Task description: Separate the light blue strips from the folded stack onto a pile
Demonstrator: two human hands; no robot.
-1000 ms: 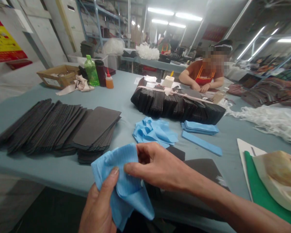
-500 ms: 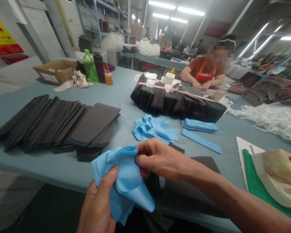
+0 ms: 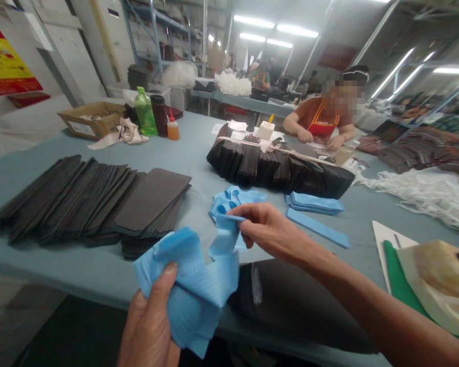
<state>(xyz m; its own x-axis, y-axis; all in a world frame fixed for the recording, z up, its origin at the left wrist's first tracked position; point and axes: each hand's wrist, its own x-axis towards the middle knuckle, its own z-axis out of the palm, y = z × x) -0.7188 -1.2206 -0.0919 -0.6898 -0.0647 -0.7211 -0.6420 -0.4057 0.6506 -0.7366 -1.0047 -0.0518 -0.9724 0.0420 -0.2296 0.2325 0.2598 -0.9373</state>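
From the head camera, the left hand (image 3: 149,326) grips a bunched blue cloth (image 3: 191,285) at the near edge of the grey surface (image 3: 199,153), thumb pressed across its front. The right hand (image 3: 270,232) pinches one upper corner of the same cloth between thumb and fingers and holds it raised, so a strip of the fabric stands up between the two hands. The cloth hangs in the air over the edge of the surface, not resting on it.

Just beyond the right hand lies a loose heap of blue cloths (image 3: 233,199), and to its right a neat stack of folded blue pieces (image 3: 315,203) with a single blue strip (image 3: 318,228) beside it. A fanned row of black sheets (image 3: 84,201) spreads across the left of the surface. A tied bundle of black pieces (image 3: 279,168) sits farther back. A green bottle (image 3: 145,112) stands near a cardboard box (image 3: 92,118). Across the surface a person in an orange top (image 3: 317,120) works with both hands down.
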